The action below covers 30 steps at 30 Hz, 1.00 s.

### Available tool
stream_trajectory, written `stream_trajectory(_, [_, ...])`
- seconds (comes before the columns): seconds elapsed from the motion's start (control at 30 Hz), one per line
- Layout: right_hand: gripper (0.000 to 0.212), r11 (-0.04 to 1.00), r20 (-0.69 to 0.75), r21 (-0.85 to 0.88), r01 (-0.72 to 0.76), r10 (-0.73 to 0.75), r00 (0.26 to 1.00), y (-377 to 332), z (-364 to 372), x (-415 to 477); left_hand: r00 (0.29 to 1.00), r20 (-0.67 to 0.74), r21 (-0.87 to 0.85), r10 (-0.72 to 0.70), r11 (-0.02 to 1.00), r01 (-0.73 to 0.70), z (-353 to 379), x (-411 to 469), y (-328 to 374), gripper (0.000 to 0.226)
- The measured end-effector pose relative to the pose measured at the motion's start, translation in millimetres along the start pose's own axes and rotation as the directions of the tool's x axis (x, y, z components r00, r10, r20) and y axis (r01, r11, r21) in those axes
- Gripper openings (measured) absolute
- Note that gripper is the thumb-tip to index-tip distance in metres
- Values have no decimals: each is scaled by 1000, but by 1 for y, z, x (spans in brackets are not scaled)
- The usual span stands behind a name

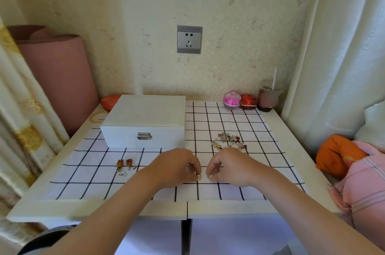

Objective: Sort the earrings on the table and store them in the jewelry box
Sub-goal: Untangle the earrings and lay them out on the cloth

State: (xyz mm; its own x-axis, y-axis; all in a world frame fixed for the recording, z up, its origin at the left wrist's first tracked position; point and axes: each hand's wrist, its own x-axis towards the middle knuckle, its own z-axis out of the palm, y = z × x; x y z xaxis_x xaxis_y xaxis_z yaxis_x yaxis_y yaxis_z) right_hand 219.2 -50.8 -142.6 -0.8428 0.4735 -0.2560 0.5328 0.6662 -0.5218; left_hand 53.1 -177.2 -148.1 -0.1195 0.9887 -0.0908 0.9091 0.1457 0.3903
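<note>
A white jewelry box (145,121) with a metal clasp stands closed at the back left of the checked cloth (229,190). A heap of mixed earrings (229,140) lies to its right. Two red rose-shaped earrings (124,164) lie side by side in front of the box. My left hand (177,166) pinches a small gold hoop earring (199,177) at the cloth's middle. Right beside it, my right hand (231,166) pinches a matching gold hoop (209,176). Both hoops sit low, at the cloth.
Along the wall stand a pink round case (231,99), a red case (248,101) and a cup with a straw (268,96). A red pouch (110,101) and a gold bangle (98,116) lie left of the box. Bedding and an orange cloth (337,154) lie to the right.
</note>
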Motion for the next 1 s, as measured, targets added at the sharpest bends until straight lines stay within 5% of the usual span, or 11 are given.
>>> stream_trajectory(0.37, [55, 993, 19, 120, -8, 6, 1000, -1, -5, 3, 995, 102, 35, -10, 999, 6, -2, 10, 15, 19])
stream_trajectory(0.5, [41, 998, -160, 47, -37, 44, 986, 20, -29, 5, 988, 151, -24, -28, 999, 32, -13, 20, 17, 25])
stream_trajectory(0.67, [29, 992, -361, -42, -117, 94, 928, 41, -46, 13, 999, -40, -83, -21, 996, 17, -18, 50, 23, 18])
stream_trajectory(1.0, [25, 977, -383, -209, -44, -40, 923, 57, -55, 51, 990, -97, 91, -107, 989, 116, 2, 117, 17, 31])
